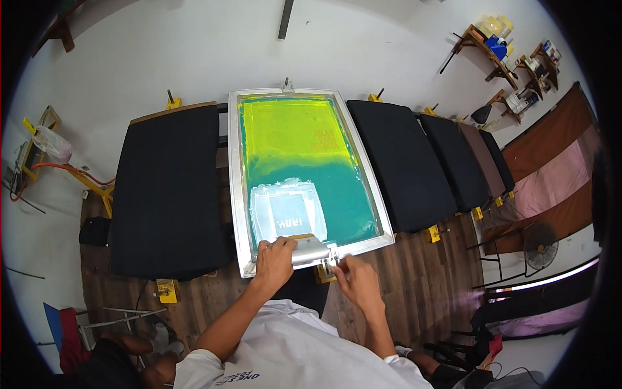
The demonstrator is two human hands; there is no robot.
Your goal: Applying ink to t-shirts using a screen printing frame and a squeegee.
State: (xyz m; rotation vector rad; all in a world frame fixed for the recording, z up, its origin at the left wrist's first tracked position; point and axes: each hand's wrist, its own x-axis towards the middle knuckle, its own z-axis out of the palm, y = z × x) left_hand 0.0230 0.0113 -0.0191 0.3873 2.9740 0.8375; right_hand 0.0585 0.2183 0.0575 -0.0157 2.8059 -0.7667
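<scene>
A screen printing frame (237, 194) with a silvery metal rim lies in front of me. Its mesh (337, 201) is yellow-green at the far end and teal nearer me, with a patch of white ink (259, 206) near the front left. My left hand (276, 260) is closed around the left part of a squeegee (313, 253), which rests along the frame's near end. Just right of it, my right hand (358, 280) has its fingers bent against a small metal clamp (332, 255) at the near rim. Its fingertips are partly hidden.
Black-covered printing boards stand on both sides, one at the left (165, 194) and several at the right (402, 168). Yellow brackets (168, 291) jut out below them. Wall shelves (487, 55) and a fan (540, 246) are at the right. Other people's legs (159, 368) show low down.
</scene>
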